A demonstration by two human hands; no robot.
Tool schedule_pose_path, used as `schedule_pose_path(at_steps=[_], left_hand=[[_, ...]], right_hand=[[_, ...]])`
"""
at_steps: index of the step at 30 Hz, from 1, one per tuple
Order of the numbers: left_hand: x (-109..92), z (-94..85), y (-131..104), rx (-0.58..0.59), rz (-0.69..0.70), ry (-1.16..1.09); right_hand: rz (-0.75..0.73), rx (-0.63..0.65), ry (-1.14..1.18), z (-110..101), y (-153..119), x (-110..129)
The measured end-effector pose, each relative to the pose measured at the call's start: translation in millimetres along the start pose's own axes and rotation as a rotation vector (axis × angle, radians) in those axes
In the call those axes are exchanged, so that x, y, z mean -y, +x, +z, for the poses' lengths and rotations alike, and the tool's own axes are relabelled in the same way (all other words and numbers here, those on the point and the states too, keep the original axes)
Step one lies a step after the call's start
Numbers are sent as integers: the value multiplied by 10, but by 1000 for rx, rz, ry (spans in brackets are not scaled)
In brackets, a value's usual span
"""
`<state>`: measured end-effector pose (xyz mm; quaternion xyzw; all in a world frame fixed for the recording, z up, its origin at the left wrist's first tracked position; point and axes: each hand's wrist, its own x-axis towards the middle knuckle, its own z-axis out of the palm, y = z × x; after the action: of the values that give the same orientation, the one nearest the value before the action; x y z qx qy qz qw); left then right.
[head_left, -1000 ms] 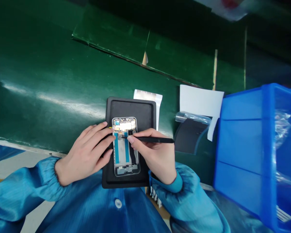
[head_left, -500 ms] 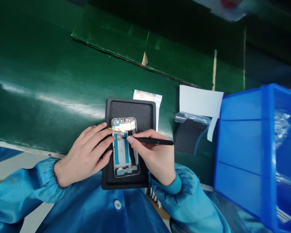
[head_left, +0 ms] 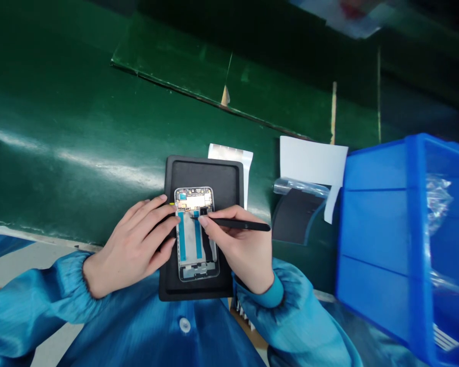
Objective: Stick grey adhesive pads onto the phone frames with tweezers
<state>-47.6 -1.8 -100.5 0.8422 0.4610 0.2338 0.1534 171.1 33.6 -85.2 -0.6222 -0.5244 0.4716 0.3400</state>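
An opened phone frame (head_left: 191, 244) lies in a black tray (head_left: 210, 175), its circuit board at the top and two blue strips below. My left hand (head_left: 132, 247) rests with spread fingers along the left edge of the phone, holding nothing that shows. Pinched in my right hand (head_left: 245, 250) are black tweezers (head_left: 248, 224). Their tips point left over the phone's middle, just under the board. Whether the tips grip anything is too small to tell.
Behind the tray's right side lies a white strip (head_left: 231, 153). Further right are a white sheet (head_left: 312, 159), a dark film (head_left: 295, 216) and a blue bin (head_left: 375, 239) with clear plastic inside. A raised green ledge (head_left: 176, 76) crosses the green table (head_left: 80, 127).
The whole view has shifted slightly. A small clear roundish patch near the tweezer tips no longer shows distinctly. Both hands keep nearly the same place on the phone.
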Motion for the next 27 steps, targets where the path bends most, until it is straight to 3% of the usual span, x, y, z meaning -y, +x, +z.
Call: schedule_pose_path(at_steps=[19, 27], left_hand=[[-26, -18, 34, 20, 24, 72], [-89, -22, 76, 128, 25, 275]], right_hand=[[1, 3, -8, 6, -10, 27], [-12, 14, -15, 0, -10, 0]])
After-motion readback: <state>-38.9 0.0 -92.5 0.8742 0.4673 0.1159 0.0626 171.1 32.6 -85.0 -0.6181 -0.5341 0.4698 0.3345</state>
